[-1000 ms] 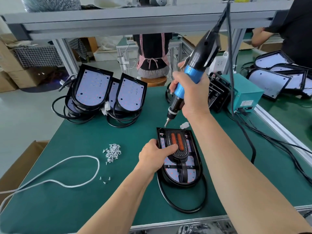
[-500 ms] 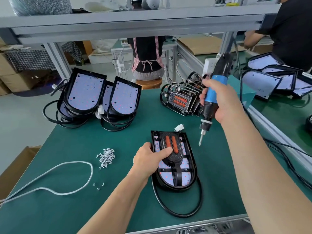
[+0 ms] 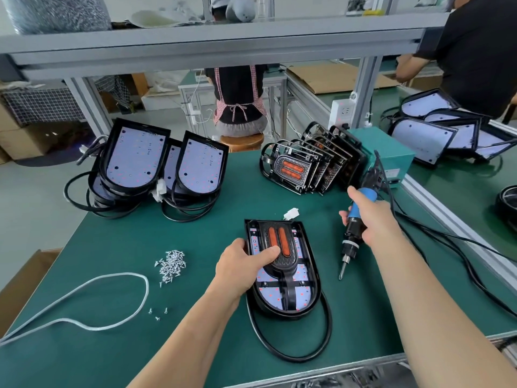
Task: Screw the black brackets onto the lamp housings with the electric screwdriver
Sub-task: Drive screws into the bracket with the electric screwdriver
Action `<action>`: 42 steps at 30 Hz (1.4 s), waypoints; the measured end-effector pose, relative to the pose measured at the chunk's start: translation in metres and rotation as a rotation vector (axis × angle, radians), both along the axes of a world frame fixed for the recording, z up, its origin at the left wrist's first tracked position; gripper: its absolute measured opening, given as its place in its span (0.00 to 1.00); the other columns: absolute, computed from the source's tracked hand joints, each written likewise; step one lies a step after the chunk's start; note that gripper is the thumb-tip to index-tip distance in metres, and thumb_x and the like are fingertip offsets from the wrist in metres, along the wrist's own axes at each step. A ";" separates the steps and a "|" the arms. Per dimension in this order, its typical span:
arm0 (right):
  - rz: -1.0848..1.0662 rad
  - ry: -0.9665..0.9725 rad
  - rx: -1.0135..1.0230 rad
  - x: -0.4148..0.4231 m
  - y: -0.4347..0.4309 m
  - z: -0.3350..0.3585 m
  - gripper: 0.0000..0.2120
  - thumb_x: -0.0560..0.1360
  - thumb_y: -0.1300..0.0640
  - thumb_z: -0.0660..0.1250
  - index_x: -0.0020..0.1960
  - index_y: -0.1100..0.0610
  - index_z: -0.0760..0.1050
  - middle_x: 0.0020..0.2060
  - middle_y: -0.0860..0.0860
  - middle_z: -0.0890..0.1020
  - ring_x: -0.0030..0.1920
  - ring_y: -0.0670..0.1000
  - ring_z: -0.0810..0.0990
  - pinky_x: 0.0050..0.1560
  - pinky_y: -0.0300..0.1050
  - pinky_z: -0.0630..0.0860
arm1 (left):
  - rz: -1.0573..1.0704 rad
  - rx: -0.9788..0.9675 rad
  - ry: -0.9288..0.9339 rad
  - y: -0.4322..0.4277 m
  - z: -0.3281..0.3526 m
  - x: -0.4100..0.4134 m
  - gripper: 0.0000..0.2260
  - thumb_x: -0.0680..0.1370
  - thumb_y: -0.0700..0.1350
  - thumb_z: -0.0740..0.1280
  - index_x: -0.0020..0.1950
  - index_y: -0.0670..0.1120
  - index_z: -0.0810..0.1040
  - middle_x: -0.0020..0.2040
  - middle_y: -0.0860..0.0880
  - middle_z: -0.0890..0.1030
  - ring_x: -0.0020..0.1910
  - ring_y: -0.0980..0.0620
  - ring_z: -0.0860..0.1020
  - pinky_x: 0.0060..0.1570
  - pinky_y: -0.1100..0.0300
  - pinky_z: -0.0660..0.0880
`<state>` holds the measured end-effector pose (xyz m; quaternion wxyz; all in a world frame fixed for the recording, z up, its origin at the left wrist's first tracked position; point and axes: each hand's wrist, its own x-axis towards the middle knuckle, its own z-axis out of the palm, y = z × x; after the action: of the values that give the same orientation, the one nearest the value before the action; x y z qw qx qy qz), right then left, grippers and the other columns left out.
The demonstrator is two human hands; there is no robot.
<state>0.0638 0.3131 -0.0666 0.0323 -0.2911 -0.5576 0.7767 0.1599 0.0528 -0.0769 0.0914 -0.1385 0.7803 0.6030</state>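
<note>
A lamp housing (image 3: 303, 299) lies flat on the green table (image 3: 112, 242) in front of me, its black cable looped below it. A black bracket (image 3: 281, 247) with two orange slots sits on top of it. My left hand (image 3: 242, 266) rests on the housing's left side, thumb pressing on the bracket. My right hand (image 3: 369, 219) grips the blue-and-black electric screwdriver (image 3: 354, 228) to the right of the housing, its bit pointing down just above the table. A pile of small screws (image 3: 171, 266) lies to the left.
Lamp housings without brackets (image 3: 156, 163) lean at the back left. Several finished ones (image 3: 307, 163) lean at the back right against a teal power box (image 3: 386, 152). A white cord (image 3: 112, 303) loops at the front left. Black cables (image 3: 447, 247) trail right. Two other people work at neighbouring benches.
My right hand has carried the screwdriver from above the housing's top edge down to its right side, lowering it toward the table. My left hand has stayed on the bracket.
</note>
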 end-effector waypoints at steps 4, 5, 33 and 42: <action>-0.031 0.050 0.123 0.004 0.001 -0.008 0.24 0.76 0.51 0.75 0.63 0.61 0.69 0.52 0.57 0.76 0.38 0.53 0.80 0.34 0.45 0.81 | 0.000 -0.002 0.002 -0.001 0.001 0.000 0.22 0.63 0.59 0.79 0.50 0.50 0.80 0.45 0.55 0.86 0.47 0.51 0.85 0.57 0.47 0.79; -0.027 0.027 0.167 0.006 0.002 -0.010 0.25 0.76 0.50 0.75 0.64 0.62 0.69 0.51 0.57 0.77 0.39 0.54 0.80 0.37 0.47 0.81 | -0.003 -0.001 0.003 -0.001 0.001 0.000 0.20 0.65 0.57 0.79 0.50 0.50 0.80 0.44 0.55 0.87 0.47 0.52 0.85 0.57 0.47 0.80; 0.037 0.010 0.922 0.047 -0.040 -0.029 0.24 0.85 0.51 0.57 0.76 0.63 0.64 0.69 0.64 0.72 0.70 0.64 0.69 0.68 0.55 0.66 | -0.003 -0.054 -0.069 0.000 0.020 -0.013 0.23 0.74 0.50 0.75 0.59 0.42 0.69 0.58 0.46 0.78 0.57 0.46 0.77 0.57 0.49 0.74; -0.020 0.222 0.892 0.067 -0.054 -0.036 0.16 0.82 0.58 0.64 0.68 0.56 0.74 0.62 0.53 0.69 0.59 0.54 0.73 0.55 0.41 0.65 | 0.008 0.085 -0.067 0.013 0.025 -0.017 0.20 0.74 0.43 0.75 0.58 0.41 0.66 0.59 0.39 0.78 0.58 0.39 0.79 0.60 0.38 0.76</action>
<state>0.1304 0.2592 -0.1025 0.2215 -0.1693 -0.8277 0.4870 0.1425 0.0659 -0.0523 0.1209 -0.1577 0.7500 0.6309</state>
